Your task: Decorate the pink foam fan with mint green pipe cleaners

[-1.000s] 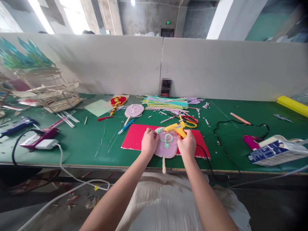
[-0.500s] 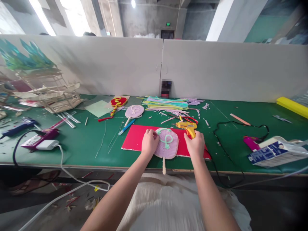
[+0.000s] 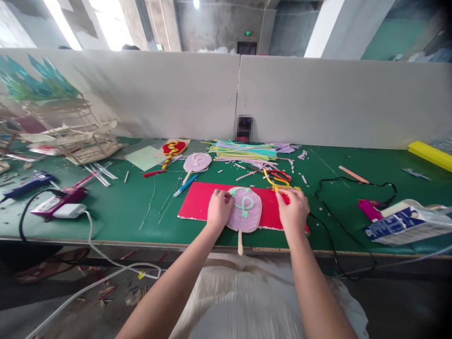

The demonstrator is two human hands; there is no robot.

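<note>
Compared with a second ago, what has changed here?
The right hand and the glue gun moved to the right, away from the near fan; the gun no longer reaches over it, and only part of the gun shows now. Whether the hand's grip has loosened, I can't tell. The left hand stayed at the fan's left edge; fan, red board and scissors stayed put.

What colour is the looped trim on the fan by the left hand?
The looped trim is mint green, seen best in the head view.
</note>
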